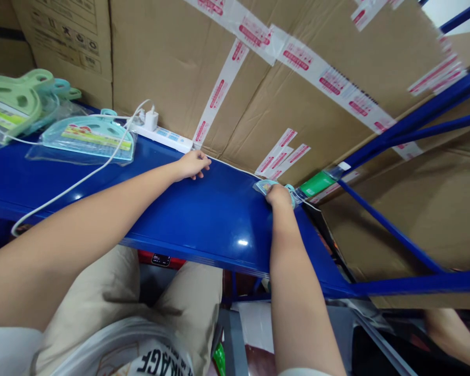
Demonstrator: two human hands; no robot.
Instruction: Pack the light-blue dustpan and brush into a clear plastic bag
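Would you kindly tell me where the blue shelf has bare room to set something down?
The shelf is bare between the left hand and the right hand, from the boxes to the front edge. A strip under the cable is free too. The left end is crowded: packets, power strip. The right hand grips another packet.

You have one packet [297, 190] under your right fingers, two more packets [86, 137] well left of your left fingers, one power strip [164, 137] just beyond them.
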